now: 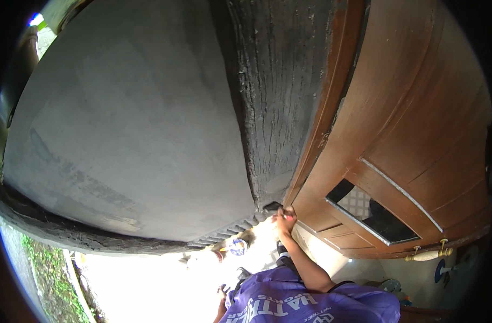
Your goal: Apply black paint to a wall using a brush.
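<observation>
My right hand (285, 218) reaches out to the spot where the brown wooden door frame (332, 107) meets the rough grey wall (281, 107). Its fingers are closed on a small dark tool (273, 205), whose tip touches the edge of the wall. Something reddish shows between the fingers. My purple shirt (310, 304) fills the lower edge. My left hand (223, 295) peeks out beside the shirt, low and mostly hidden, so its fingers cannot be read.
A brown panelled door (418, 134) with a dark glazed opening (371, 212) and a brass-and-white handle (429, 253) stands to the right. A round blue-and-white object (236, 246) lies on the overexposed floor. Smooth grey wall (127, 124) fills the left; grass (41, 269) lies bottom left.
</observation>
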Available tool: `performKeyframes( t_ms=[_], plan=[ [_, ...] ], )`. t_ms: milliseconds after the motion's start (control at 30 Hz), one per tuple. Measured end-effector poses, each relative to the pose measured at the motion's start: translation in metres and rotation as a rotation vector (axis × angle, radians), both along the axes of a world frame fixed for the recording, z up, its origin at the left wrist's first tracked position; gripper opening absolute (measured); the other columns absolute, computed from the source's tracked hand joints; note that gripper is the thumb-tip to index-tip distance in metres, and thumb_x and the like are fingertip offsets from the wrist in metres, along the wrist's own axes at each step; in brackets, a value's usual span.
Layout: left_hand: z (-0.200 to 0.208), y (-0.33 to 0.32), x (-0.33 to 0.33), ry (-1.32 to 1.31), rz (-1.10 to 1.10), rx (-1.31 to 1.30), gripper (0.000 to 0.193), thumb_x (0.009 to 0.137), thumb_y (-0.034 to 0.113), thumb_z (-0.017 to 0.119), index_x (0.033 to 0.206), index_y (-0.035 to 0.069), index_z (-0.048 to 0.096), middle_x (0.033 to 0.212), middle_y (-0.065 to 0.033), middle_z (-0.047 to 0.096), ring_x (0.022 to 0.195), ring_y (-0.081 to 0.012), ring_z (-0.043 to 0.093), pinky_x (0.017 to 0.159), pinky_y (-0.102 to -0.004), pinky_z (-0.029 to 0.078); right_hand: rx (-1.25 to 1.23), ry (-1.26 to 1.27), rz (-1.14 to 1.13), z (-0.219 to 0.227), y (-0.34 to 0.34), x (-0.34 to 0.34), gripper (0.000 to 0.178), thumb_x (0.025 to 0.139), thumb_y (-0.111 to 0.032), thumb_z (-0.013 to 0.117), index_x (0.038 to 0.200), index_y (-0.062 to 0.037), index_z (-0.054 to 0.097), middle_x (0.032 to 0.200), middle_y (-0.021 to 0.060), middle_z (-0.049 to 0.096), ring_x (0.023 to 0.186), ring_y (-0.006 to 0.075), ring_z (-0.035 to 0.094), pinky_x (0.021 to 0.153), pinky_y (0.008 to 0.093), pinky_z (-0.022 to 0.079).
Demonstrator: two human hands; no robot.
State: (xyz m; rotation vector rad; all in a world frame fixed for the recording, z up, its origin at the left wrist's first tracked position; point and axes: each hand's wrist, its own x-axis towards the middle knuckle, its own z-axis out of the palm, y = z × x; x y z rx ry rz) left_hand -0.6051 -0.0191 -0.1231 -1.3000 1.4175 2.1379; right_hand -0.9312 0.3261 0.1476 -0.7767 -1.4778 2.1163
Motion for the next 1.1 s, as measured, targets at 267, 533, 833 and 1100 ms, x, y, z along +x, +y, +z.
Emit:
performKeyframes(
  t_ms=[267, 533, 833, 1100],
  plan=[
    [-0.008, -0.025, 0.008, -0.003, 0.04, -0.201, 0.05, 0.092, 0.04, 0.042, 0.13, 0.007, 0.044, 0.134, -0.0114, 0.044, 0.101, -0.0331, 0.059, 0.076, -0.0491, 0.05, -0.251, -0.213, 0.073, -0.036, -0.019, 0.004, 0.013, 0.088, -0.009, 0.056, 0.086, -0.0014, 0.046, 0.063, 0.013, 0.058, 0.047, 0.0217, 0.059, 0.042, 0.0303, 0.05],
    [0.024, -0.042, 0.032, 0.038, 0.076, -0.194, 0.039, 0.092, 0.029, 0.044, 0.122, 0.005, 0.048, 0.122, -0.0132, 0.052, 0.096, -0.0346, 0.061, 0.071, -0.0481, 0.05, -0.611, -0.337, 0.097, -0.143, -0.014, 0.01, 0.018, 0.087, -0.014, 0.056, 0.092, 0.0009, 0.047, 0.067, 0.0154, 0.061, 0.049, 0.0253, 0.062, 0.047, 0.0341, 0.056],
    [0.086, -0.032, 0.001, 0.049, 0.087, -0.247, 0.041, 0.086, 0.022, 0.049, 0.114, -0.01, 0.052, 0.111, -0.0213, 0.059, 0.105, -0.0328, 0.057, 0.085, -0.0447, 0.052, -0.602, -0.417, -0.158, -0.173, 0.002, 0.086, 0.038, 0.088, -0.024, 0.054, 0.111, 0.0037, 0.042, 0.103, 0.0235, 0.057, 0.084, 0.0326, 0.063, 0.073, 0.0347, 0.057],
    [0.076, -0.058, -0.012, -0.004, 0.058, -0.172, 0.03, 0.088, 0.027, 0.051, 0.111, 0.006, 0.053, 0.108, -0.0106, 0.06, 0.089, -0.0292, 0.063, 0.07, -0.0415, 0.048, -0.586, -0.23, -0.21, -0.064, -0.012, -0.041, 0.036, 0.088, -0.015, 0.049, 0.117, 0.0056, 0.041, 0.116, 0.0218, 0.053, 0.099, 0.0302, 0.061, 0.078, 0.029, 0.057]
  ],
)
